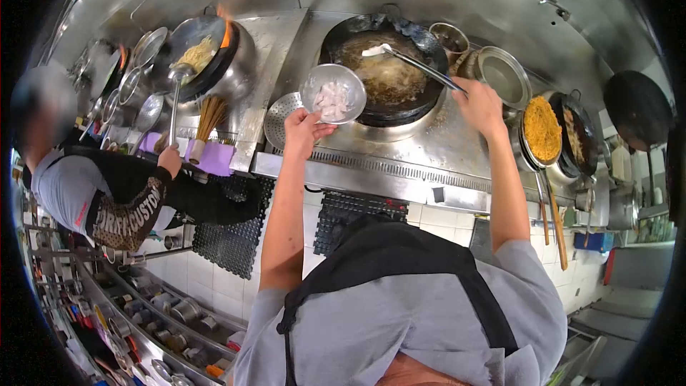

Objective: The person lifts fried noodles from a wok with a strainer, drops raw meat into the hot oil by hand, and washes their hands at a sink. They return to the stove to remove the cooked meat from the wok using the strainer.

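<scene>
1. Fingers of the left hand (pixel 301 134) are grasping the near rim of a see-through bowl (pixel 321 76). Left forearm is reaching almost straight forward from the body. A perforated strainer (pixel 276 125) is sitting just left of this hand.
2. Bowl is sitting directly ahead of the left fingers, round, so showing no long axis. Pale pieces (pixel 332 103) are lying inside it, nearer the left hand than the right. Bowl is overlapping the left edge of the wok in this view; its height above the stove I cannot tell.
3. Wok (pixel 426 40) is standing right of the bowl, holding frothy brown liquid (pixel 389 76). A pale lump (pixel 374 51) is showing over it, at the tip of a long utensil (pixel 429 72); whether it is being pinched or only carried, I cannot tell.
4. Utensil's long axis is running from the right fingers forward and leftward over the wok, its tip pointing past the far side of the bowl.
5. Right hand (pixel 479 109) is clenching the utensil's near end, at the wok's right side. Right forearm is reaching forward, the hand angling inward to the left.
</scene>
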`<state>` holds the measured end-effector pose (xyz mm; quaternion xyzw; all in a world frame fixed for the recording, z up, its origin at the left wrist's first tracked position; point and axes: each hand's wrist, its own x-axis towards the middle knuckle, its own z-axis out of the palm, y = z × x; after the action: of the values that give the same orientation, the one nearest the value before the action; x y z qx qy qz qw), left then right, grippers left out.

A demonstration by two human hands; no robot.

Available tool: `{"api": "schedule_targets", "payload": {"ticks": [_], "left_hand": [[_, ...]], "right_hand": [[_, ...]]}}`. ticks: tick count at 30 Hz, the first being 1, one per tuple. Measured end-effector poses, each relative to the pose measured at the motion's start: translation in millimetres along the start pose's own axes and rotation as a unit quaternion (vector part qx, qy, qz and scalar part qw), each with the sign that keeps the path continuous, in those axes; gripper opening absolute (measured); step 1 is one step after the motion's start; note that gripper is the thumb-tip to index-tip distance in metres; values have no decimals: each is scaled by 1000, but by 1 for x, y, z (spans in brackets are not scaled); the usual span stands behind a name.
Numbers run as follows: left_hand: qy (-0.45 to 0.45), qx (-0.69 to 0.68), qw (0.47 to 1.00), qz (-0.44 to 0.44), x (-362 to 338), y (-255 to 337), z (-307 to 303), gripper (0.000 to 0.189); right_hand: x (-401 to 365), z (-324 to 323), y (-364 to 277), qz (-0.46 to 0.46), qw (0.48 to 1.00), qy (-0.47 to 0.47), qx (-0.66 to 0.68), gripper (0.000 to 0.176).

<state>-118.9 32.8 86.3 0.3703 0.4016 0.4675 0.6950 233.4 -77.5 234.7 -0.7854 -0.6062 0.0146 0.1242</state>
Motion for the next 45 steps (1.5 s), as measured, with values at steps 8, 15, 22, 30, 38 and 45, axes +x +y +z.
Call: {"api": "schedule_targets", "payload": {"ticks": [8,15,22,30,38,45], "left_hand": [[-6,-29,999,-18,-14,-13,2,13],[-2,-30,999,-20,-26,-19,-10,9],[-10,33,999,3,-16,-18,-2,9],[-11,30,999,-16,-6,2,11,12],[2,17,1000,5,12,-12,-33,14],[-77,74,994,8,2,12,-2,16]], "right_hand": [[86,81,54,114,990,-37,-72,33],[60,48,64,84,977,-118,-153,31],[-24,-16,-5,-59,994,-96,-13,38],[-47,17,-50,-85,995,-35,-37,36],[-48,15,-22,-61,997,-20,33,39],[-54,48,-80,-116,992,-17,-50,36]]}}
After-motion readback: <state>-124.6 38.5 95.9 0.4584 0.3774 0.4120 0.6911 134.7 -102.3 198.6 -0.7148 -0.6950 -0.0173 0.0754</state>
